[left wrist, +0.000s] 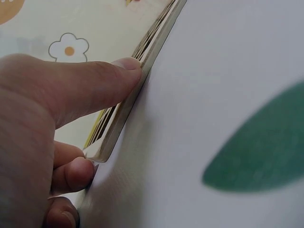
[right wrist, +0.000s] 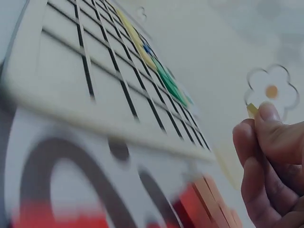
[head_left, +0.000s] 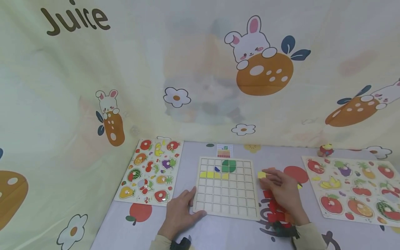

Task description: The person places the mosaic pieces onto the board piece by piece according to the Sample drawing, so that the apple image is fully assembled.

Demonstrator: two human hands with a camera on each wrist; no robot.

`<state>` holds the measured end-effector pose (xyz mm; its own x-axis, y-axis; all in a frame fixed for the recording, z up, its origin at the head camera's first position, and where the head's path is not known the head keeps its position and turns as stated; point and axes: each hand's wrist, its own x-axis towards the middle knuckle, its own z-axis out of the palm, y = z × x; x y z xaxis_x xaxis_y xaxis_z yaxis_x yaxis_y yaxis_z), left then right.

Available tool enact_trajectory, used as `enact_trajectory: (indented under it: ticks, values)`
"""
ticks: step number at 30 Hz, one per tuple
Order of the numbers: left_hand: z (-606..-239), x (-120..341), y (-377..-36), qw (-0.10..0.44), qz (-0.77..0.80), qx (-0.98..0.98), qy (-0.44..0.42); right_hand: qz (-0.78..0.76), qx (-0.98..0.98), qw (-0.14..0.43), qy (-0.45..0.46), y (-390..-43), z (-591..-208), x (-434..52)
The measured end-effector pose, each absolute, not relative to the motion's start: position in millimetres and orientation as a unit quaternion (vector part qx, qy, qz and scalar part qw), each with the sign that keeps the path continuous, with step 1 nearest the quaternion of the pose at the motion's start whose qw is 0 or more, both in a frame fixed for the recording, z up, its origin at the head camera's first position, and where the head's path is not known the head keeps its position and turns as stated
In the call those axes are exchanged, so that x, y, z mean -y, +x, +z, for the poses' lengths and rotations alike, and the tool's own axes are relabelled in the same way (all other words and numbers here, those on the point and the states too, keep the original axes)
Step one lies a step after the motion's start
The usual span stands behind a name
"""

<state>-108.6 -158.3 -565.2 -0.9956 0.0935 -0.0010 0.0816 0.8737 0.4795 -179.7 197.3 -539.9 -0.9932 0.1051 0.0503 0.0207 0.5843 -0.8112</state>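
A wooden grid board (head_left: 226, 194) lies in the middle of the table, with green, blue and yellow tiles in its upper rows. My left hand (head_left: 182, 213) rests at its lower left corner, and its thumb (left wrist: 95, 83) presses the board's edge (left wrist: 124, 111). Just right of the board, my right hand (head_left: 279, 187) pinches a small yellow tile (head_left: 261, 175) in its fingertips (right wrist: 268, 114). Red tiles (head_left: 276, 211) lie in a pile under that hand. A small pattern card (head_left: 224, 151) sits behind the board.
A fruit peg puzzle (head_left: 150, 170) lies to the left and another fruit puzzle (head_left: 353, 189) to the right. A small red toy (head_left: 326, 150) stands at the back right. A printed curtain (head_left: 200, 69) hangs behind the table.
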Motion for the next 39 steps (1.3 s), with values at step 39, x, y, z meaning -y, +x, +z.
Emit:
enact_trajectory:
  ticks: [39]
  values:
    - [-569, 160, -109, -0.003, 0.247, -0.967, 0.057, 0.368, 0.930, -0.012, 0.015, -210, -552, -119]
